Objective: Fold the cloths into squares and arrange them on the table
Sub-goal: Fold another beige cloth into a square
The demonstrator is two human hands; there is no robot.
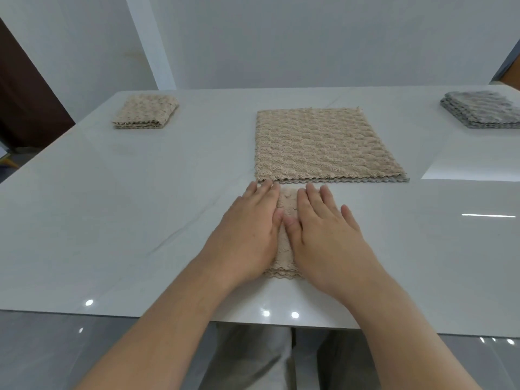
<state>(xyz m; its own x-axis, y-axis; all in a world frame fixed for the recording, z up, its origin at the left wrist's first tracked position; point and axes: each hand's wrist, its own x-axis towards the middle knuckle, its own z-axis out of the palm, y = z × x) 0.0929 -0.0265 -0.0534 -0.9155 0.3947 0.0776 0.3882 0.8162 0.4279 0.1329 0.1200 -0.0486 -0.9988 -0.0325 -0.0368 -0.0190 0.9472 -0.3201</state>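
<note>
A small folded beige cloth (286,204) lies near the table's front edge, mostly covered by both hands. My left hand (247,235) presses flat on its left side, fingers straight. Beside it, my right hand (326,237) presses flat on the right side, fingers straight too. Just beyond the fingertips lies a large unfolded stack of beige cloths (323,144), with grey edges showing underneath. A folded beige square (146,111) sits at the far left. A pile of folded grey cloths (484,112) sits at the far right.
The white glossy table (112,220) runs wide to left and right; its front edge is close to my wrists. A white wall stands behind it, with a dark door at the far left.
</note>
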